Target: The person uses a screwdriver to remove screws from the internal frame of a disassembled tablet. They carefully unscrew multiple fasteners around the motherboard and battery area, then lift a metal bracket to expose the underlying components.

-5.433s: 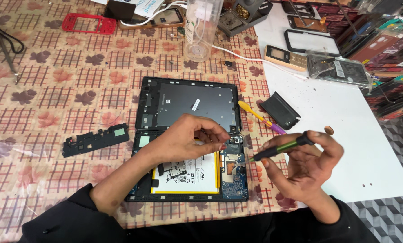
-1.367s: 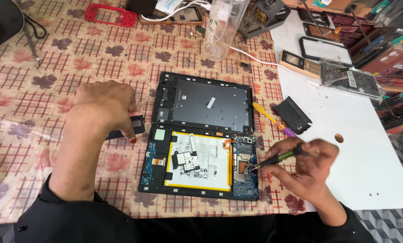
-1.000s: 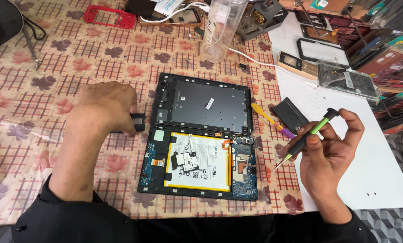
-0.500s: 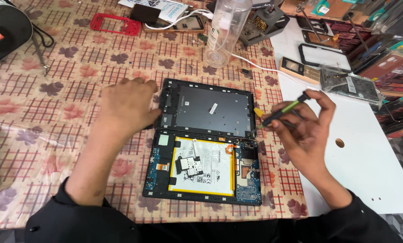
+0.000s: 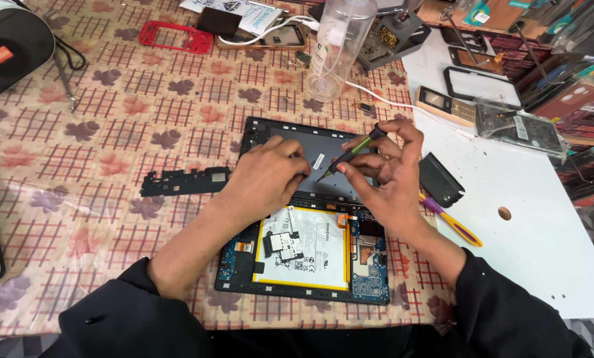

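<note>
An opened tablet (image 5: 310, 275) lies on the patterned tablecloth, its white battery (image 5: 307, 248) and blue circuit boards exposed. Just beyond it lies the dark back cover (image 5: 290, 136). My left hand (image 5: 267, 179) rests palm down on that cover's near edge, fingers curled, holding nothing that I can see. My right hand (image 5: 383, 176) holds a black and green screwdriver (image 5: 350, 154) in its fingertips, tip pointing down-left at the cover, close to my left fingers.
A black frame strip (image 5: 184, 181) lies left of the tablet. A black cover piece (image 5: 440, 179) and a purple-yellow tool (image 5: 450, 219) sit on the white mat (image 5: 542, 245) at right. A clear bottle (image 5: 333, 50), a red phone frame (image 5: 174, 36), a round speaker (image 5: 12, 43) and phone parts stand behind.
My left hand left the black frame strip and moved right onto the back cover. My right hand lifted the screwdriver off the lower board and brought it up over the cover.
</note>
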